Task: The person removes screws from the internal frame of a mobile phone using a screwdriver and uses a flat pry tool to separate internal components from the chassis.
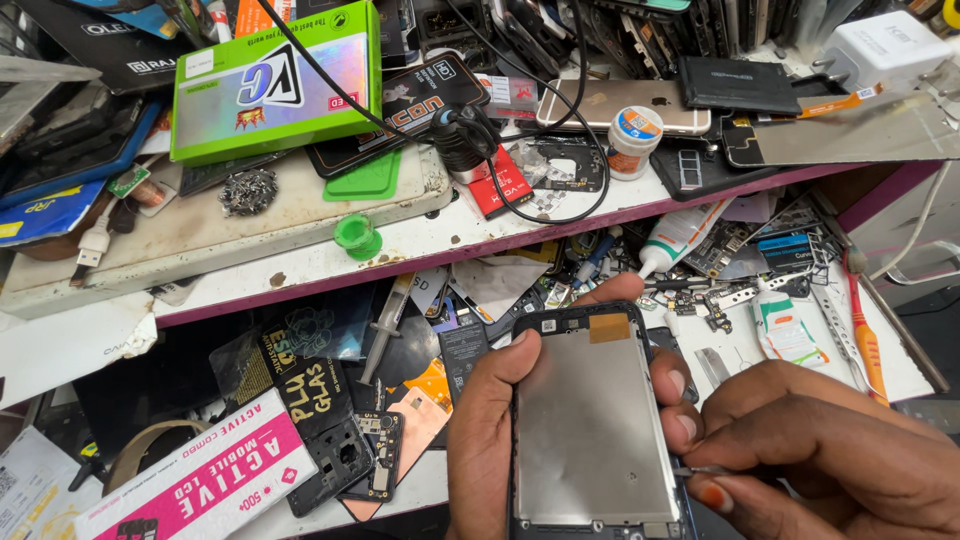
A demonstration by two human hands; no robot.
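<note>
Left hand (490, 430) clamps the opened phone (592, 425) by its edges, thumb on the left rim, fingertips (672, 385) wrapped over the right, silver backplate facing up, low centre of view above the cluttered surface (745, 350). Right hand (830, 450) has its grip pinched on a thin metal tool (700, 470) touching the phone's right edge (tip too small to make out). Judgement: keep the tool shallow along the seam, left hold steady, light force only.
</note>
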